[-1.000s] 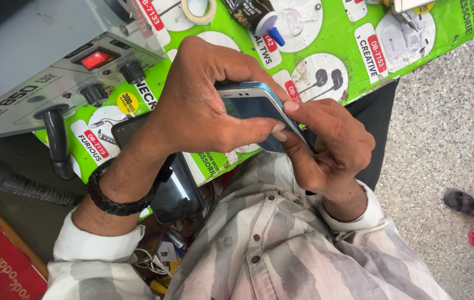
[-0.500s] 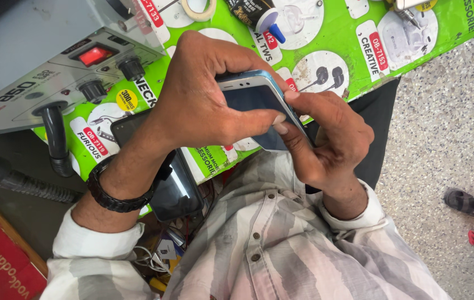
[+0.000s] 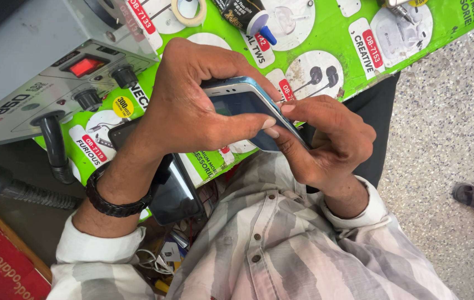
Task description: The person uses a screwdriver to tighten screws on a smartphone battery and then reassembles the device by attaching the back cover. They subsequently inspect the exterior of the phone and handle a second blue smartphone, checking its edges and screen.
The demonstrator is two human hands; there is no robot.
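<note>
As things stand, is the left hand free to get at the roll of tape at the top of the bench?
Probably not right away: the left hand grips the phone together with the right hand. The tape roll lies uncovered beyond it.

— Where does the lens sit?

— On the person's head, tipped steeply down over the chest, so the striped shirt (image 3: pixel 281 250) fills the bottom edge and the green mat (image 3: pixel 331 41) runs along the top.

— How near?

— Close: the left hand (image 3: pixel 192 105) and right hand (image 3: pixel 326 139), meeting on a phone (image 3: pixel 248 105), take up the middle of the frame. A grey station (image 3: pixel 31 94) crowds the upper left (partly cut off), and speckled floor (image 3: pixel 448 128) shows far below at right.

— Any second angle?

— None; this is the only view.
</note>
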